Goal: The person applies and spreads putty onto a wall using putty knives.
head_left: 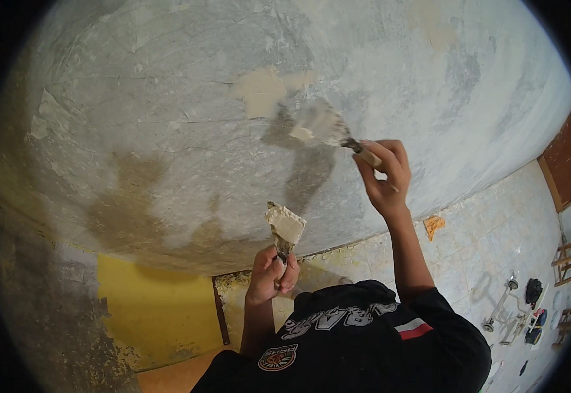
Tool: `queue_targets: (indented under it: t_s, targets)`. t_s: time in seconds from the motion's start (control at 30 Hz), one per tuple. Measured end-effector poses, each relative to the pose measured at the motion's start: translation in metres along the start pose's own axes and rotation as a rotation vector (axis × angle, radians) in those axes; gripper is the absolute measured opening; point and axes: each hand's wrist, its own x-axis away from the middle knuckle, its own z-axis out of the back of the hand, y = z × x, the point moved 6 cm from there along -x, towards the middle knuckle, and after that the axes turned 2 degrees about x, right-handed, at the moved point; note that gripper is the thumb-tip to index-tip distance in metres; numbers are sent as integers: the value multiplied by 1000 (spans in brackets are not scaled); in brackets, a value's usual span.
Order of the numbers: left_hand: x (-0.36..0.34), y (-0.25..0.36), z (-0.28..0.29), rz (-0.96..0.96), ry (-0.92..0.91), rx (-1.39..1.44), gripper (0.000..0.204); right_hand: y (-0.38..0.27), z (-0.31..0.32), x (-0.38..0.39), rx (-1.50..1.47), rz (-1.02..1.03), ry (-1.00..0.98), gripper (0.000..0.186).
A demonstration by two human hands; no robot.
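The rough grey wall (180, 98) has beige filler patches (259, 88) near its middle. My right hand (385, 180) grips the handle of a putty knife (357, 147), whose blurred blade is at the wall just below and right of the largest patch, beside a small pale dab of filler (302, 134). Lower and to the left, my left hand (272, 275) holds upright a second putty knife (281, 245) with a thick lump of cream filler (286, 223) on its blade.
A tiled floor (468, 236) runs along the right, with an orange scrap (434, 226), a white metal wheeled frame (508, 308), dark items and wooden ladder-like pieces (568, 262). A yellow-painted surface (154, 295) is at lower left, a brown door-like panel (563, 157) at far right.
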Motion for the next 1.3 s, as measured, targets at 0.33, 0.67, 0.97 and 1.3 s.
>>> queue_targets:
  t_s: [0.33, 0.67, 0.97, 1.3]
  targets:
    - [-14, -3, -9, 12, -24, -21, 34, -14, -52, -34, 212, 32, -138, 36]
    - [-5, -10, 6, 51, 27, 86, 32, 45, 11, 68, -13, -299, 85, 40]
    - [-12, -5, 0, 31, -17, 77, 31, 42, -20, 79, -302, -729, -253, 34]
    - [-32, -1, -19, 13, -9, 17, 31, -24, -67, -45, -36, -45, -278, 28]
